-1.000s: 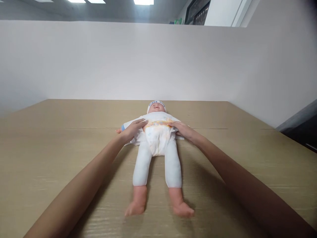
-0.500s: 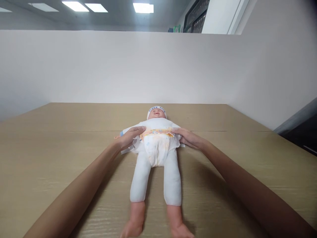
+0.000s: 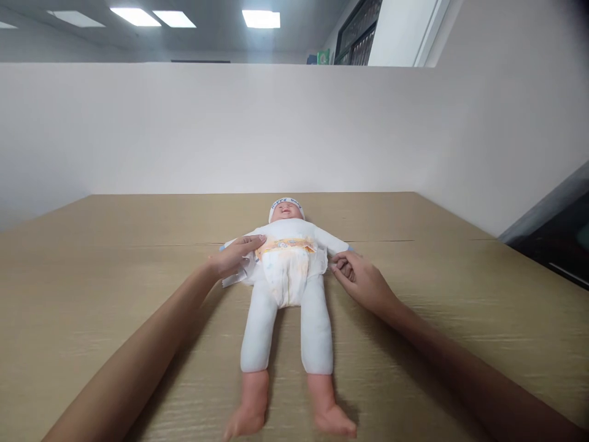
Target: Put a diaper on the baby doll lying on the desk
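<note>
A baby doll (image 3: 317,334) in a white suit and a lettered cap lies on its back, feet towards me. Around its hips is a white diaper (image 3: 288,273) with an orange patterned waistband. At the left end of the waistband, my left hand (image 3: 234,255) holds the front panel, thumb on top and the other fingers partly hidden. A loose side wing with a tab sticks out below it. My right hand (image 3: 361,276) is closed in a pinch at the edge of the right side wing, next to the doll's cuff.
The doll lies on a wide wooden table (image 3: 138,307) with a seam running across it. A pale partition wall (image 3: 230,129) rises behind the far edge. At the right, beyond the table's edge, is a dark object (image 3: 561,233).
My right hand has moved off the waistband, outwards and slightly down, to the side wing, its fingers curled into a pinch. My left hand stays at the waistband. The view has shifted slightly.
</note>
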### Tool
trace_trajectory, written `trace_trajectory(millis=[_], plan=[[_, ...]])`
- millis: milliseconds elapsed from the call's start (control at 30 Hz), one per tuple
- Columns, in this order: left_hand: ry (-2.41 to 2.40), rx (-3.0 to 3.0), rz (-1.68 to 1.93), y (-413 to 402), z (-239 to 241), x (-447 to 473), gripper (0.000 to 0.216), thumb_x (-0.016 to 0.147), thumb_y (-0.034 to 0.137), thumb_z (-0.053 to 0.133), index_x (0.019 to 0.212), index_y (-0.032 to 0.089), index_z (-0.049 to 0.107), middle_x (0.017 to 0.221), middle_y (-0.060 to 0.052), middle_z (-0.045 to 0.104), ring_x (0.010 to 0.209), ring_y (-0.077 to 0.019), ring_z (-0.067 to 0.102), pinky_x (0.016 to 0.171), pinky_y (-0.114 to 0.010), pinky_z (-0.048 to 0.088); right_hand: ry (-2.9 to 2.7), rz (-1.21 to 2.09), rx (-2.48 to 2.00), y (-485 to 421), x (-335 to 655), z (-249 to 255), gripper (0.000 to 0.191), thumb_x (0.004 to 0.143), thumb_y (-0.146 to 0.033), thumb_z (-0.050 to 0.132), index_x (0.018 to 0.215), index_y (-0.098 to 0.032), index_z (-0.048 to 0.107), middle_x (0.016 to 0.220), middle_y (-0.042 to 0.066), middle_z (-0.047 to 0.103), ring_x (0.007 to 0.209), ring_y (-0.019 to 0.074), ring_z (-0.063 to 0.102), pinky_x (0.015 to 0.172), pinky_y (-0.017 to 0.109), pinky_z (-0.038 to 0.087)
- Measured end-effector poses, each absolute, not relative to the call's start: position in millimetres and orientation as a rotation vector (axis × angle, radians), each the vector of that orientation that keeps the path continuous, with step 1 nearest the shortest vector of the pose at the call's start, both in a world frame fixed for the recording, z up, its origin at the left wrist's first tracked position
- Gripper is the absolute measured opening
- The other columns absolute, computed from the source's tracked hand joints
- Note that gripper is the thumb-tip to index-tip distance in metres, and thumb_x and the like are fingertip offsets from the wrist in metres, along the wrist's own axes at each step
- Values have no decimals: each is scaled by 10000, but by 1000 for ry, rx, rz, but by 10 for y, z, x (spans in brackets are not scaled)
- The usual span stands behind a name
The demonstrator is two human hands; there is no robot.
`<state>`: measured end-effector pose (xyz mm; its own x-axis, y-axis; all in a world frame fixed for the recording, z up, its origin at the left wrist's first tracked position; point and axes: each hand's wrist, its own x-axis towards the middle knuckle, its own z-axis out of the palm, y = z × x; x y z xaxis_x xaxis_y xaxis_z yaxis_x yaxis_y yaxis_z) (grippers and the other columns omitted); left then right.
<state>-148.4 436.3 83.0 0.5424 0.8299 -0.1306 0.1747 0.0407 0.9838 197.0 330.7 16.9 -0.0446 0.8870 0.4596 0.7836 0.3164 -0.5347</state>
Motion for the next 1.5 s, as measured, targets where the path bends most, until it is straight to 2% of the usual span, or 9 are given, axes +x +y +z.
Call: trace_trajectory(millis=[167,267,400,600,733,867,1167,1300,1500], plan=[[1311,1962,708,4345,1117,-1410,467,1008,665,541,931,228,685,918,-17,714,822,-209,622,751,-330,464,-1752,141,-1658,3427,1989,37,272,941,-534,727,957,-263,718,706,-3,700,829,262,676,798,367,461],[1493,2263,887,4190,1308,-1153,357,1073,509,454,1071,222,666,1141,-73,748,1039,-278,649,891,-406,484,-1693,124,-1689,3463,1966,30,249,957,-514,728,906,-272,705,658,-8,676,829,270,665,794,366,438],[1120,2713,941,3908,1437,-633,335,1107,468,444,1136,224,673,1235,-93,744,1225,-308,604,1074,-474,451,-1654,117,-1732,3465,1926,45,223,927,-448,783,862,-274,658,677,-10,677,861,272,657,782,357,422],[1010,2923,419,3815,1240,-206,385,1056,557,576,1103,222,759,1243,-93,755,1259,-343,591,1077,-523,436,-1641,199,-1835,3443,1931,99,243,929,-471,782,915,-262,658,723,-5,689,847,256,660,731,343,394],[1065,2928,412,3843,1139,-224,451,1001,632,644,1124,227,798,1279,-78,759,1271,-350,573,1103,-534,425,-1621,339,-1892,3441,1961,134,323,891,-536,799,844,-249,658,824,43,715,833,253,635,686,330,354],[1076,2927,415,3842,1121,-229,461,932,641,726,1132,236,818,1288,-67,764,1268,-349,571,1112,-533,435,-1641,522,-1824,3439,1976,142,342,864,-505,793,722,-243,625,701,17,659,685,203,551,648,316,313],[1061,2888,430,3828,1137,-255,401,821,483,804,1142,243,820,1281,-79,765,1263,-371,573,1095,-541,465,-1674,868,-1404,3477,2107,470,545,890,-748,585,709,-236,535,669,-50,492,643,145,459,627,287,346],[1040,2834,458,3846,1120,-263,470,807,483,821,1203,236,772,1288,-107,761,1267,-401,572,1116,-592,450,-1652,981,-1342,3563,1955,658,567,878,-771,615,696,-249,490,601,-83,385,568,123,352,578,286,283],[907,2558,515,3913,1254,-405,721,860,493,785,1505,256,567,1449,-116,703,1409,-389,551,1163,-577,468,-1661,1109,-1288,3748,1696,798,615,855,-792,674,663,-239,484,592,-71,460,560,114,391,573,278,295]])
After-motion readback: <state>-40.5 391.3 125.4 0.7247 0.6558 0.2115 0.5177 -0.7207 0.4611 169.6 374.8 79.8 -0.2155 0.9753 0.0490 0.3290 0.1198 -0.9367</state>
